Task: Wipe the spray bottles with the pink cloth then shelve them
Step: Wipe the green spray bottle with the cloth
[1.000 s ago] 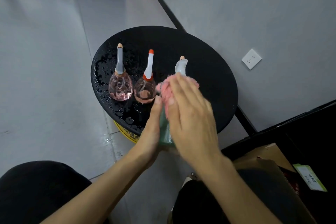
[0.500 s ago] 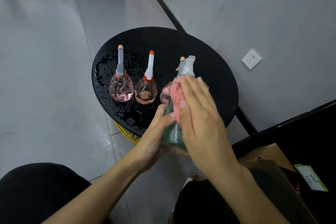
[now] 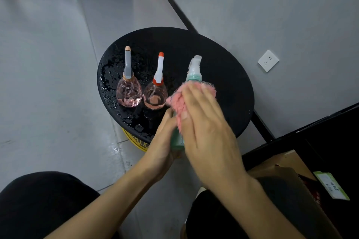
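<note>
A green spray bottle (image 3: 194, 72) with a clear nozzle is held above the near edge of the round black table (image 3: 229, 83). My left hand (image 3: 162, 141) grips its lower body. My right hand (image 3: 206, 126) presses the pink cloth (image 3: 179, 103) against the bottle's upper body, hiding most of it. Two pink teardrop spray bottles stand on the table's left: one with a grey nozzle (image 3: 128, 89), one with a white and red nozzle (image 3: 155, 93). A third pink bottle seen earlier is hidden behind the cloth.
The table top is wet with droplets on its left side. A yellow base (image 3: 136, 141) shows under it. A grey wall with a white socket (image 3: 268, 60) is to the right. A dark shelf unit and a cardboard box (image 3: 291, 163) sit at the lower right. My knees fill the bottom.
My right hand with the cloth slid down the green bottle and back up, while the bottle tilted slightly. The nozzle now shows above the cloth. The pink bottles stayed put.
</note>
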